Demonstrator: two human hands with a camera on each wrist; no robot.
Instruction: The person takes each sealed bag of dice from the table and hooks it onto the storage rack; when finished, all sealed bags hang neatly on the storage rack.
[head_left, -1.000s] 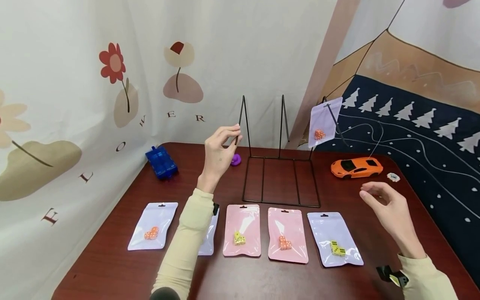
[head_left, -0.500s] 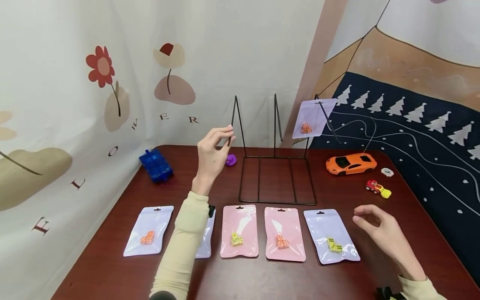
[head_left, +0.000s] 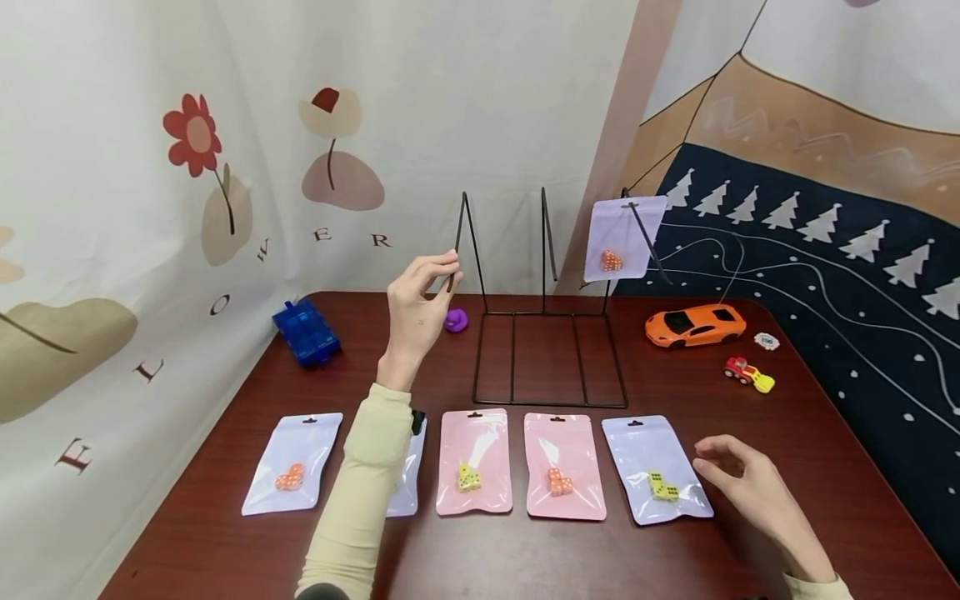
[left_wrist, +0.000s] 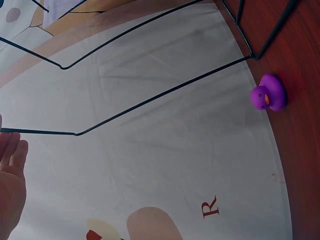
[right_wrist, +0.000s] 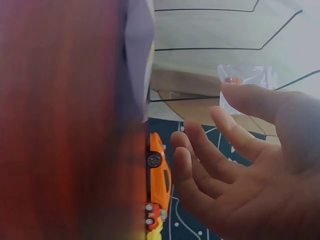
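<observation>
Translucent blue plastic block [head_left: 306,335]: back left on the red-brown table [head_left: 495,558].
Pale lilac pouch with orange dice [head_left: 303,442]: flat, leftmost in the front row.
Second pale lilac pouch [head_left: 408,481]: partly hidden by your cream sleeve [head_left: 348,492].
Your left hand [head_left: 416,312]: raised, fingertips and thumb pinching the left prong near its end.
Small purple toy duck [head_left: 456,321]: on the table, beyond that hand.
Glossy pink pouch with yellow dice [head_left: 476,442]: flat, mid-row.
Black wire rack [head_left: 543,313]: standing centre back, left prong in your pinch, another lilac pouch [head_left: 625,237] hanging from its right prong.
Pink pouch with orange dice [head_left: 566,454]: flat beside its pink neighbour.
Pale lilac pouch with yellow dice [head_left: 637,450]: row's right end, flat.
Orange toy car [head_left: 696,327]: back right.
Your right hand [head_left: 750,487]: low, fingers loosely bent, holding nothing, right beside that last pouch; whether they touch, I can't tell.
Red-and-yellow toy vehicle [head_left: 748,375]: beyond your right hand, near a round white chip [head_left: 767,341].
</observation>
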